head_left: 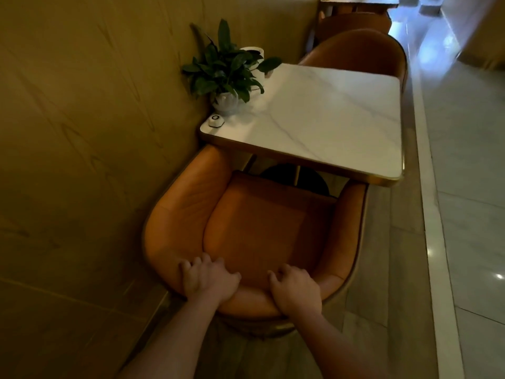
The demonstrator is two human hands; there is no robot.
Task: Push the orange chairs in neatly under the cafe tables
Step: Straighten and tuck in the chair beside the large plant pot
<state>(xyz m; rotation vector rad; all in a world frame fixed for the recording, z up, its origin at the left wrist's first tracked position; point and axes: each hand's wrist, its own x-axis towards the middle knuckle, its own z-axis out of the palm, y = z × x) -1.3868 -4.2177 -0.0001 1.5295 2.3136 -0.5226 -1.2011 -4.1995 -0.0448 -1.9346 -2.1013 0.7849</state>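
We held the orange chair (254, 222) by its backrest, left grip (209, 280) and right grip (296, 289) both clasping it, at the marble table (322, 116).

I note the near chair (262, 228) at frame bottom-centre, front tucked under the table (328, 119); plant (226, 69) on its upper-left corner; second chair (358, 50) behind.

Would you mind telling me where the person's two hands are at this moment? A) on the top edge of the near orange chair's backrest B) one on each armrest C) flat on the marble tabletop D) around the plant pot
A: the left hand and the right hand both rest on the curved top of the near orange chair, fingers curling over its backrest.
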